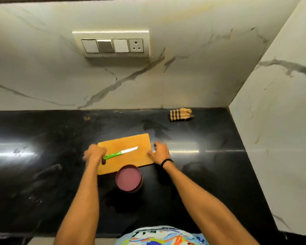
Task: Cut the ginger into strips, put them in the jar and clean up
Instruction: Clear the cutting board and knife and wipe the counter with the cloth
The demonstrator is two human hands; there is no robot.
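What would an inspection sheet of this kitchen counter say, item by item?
Surface: black counter, glossy and smudged.
Job's things: cutting board; green-handled knife lying on it; jar, maroon lid on, at the board's near edge; no ginger seen.
Clutter: striped cloth by the back wall.
Grippers: left hand curled on the board's left edge; right hand at its right edge, thumb on the board, grip unclear.
Cables: nothing seen.
Surroundings: marble-look walls; switch panel with a socket.
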